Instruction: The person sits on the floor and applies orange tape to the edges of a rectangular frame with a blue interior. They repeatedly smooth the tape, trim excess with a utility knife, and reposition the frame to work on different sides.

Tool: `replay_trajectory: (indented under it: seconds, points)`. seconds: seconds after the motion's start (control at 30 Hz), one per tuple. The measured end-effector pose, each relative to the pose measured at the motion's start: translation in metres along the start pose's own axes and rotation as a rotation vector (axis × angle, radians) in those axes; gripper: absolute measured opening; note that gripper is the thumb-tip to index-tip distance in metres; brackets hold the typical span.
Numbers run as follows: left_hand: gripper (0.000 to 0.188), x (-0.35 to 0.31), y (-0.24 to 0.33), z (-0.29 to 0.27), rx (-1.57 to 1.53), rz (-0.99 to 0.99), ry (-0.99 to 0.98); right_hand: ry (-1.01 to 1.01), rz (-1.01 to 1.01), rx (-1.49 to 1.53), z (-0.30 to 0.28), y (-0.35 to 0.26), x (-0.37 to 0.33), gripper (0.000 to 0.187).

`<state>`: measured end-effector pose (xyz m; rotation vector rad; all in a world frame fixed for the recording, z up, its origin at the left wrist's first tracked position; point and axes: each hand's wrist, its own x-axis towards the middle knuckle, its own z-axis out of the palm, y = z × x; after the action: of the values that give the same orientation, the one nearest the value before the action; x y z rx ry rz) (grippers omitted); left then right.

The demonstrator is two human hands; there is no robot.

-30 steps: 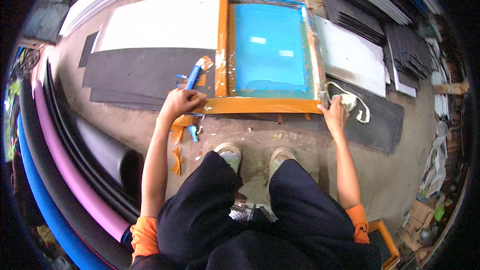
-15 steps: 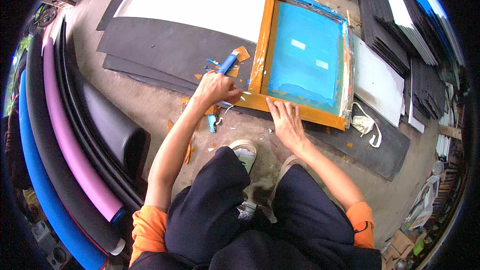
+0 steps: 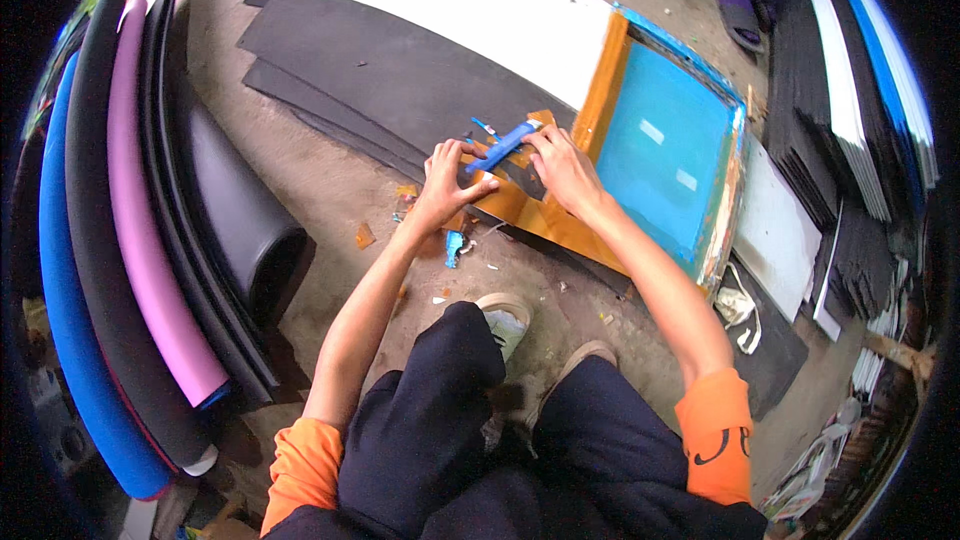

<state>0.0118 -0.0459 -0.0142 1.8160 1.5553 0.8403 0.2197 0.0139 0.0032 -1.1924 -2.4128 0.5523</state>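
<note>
A blue, flat tool that looks like a utility knife [image 3: 505,146] lies slanted on the dark board, just left of a screen-printing frame [image 3: 607,70]. My left hand [image 3: 447,182] is at the tool's near end, with thumb and fingers apart. The thumb is close to a strip of brown tape [image 3: 510,203] along the frame's near edge, its end reaching past the corner. My right hand [image 3: 568,175] has its fingers together at the tool's far end; its thumb is hidden. Blue mesh [image 3: 660,150] with two pale patches fills the frame.
Under the frame lie dark sheets [image 3: 340,70] and a white sheet [image 3: 460,0]. Tape scraps [image 3: 365,236] litter the floor. Rolled sheets [image 3: 150,230] stand at left, stacked panels [image 3: 800,140] at right. A white cloth mask [image 3: 735,302] lies beside the frame; another person's foot [image 3: 740,20] is beyond.
My left hand has opened from its closed pose near the frame's corner. My right hand has moved from the near edge to the blue tool. The view has turned, shifting the frame rightward.
</note>
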Motion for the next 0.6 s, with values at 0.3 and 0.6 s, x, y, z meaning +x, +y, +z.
replay_trajectory:
  seconds: [0.3, 0.6]
  points:
    - [0.031, -0.010, -0.022, -0.002, -0.308, 0.063, -0.113, -0.097, -0.169, -0.352, 0.041, 0.005, 0.033, 0.025]
    - [0.029, -0.008, -0.009, -0.008, -0.490, -0.124, -0.212, 0.387, 0.246, 0.274, -0.046, 0.000, 0.024, 0.012]
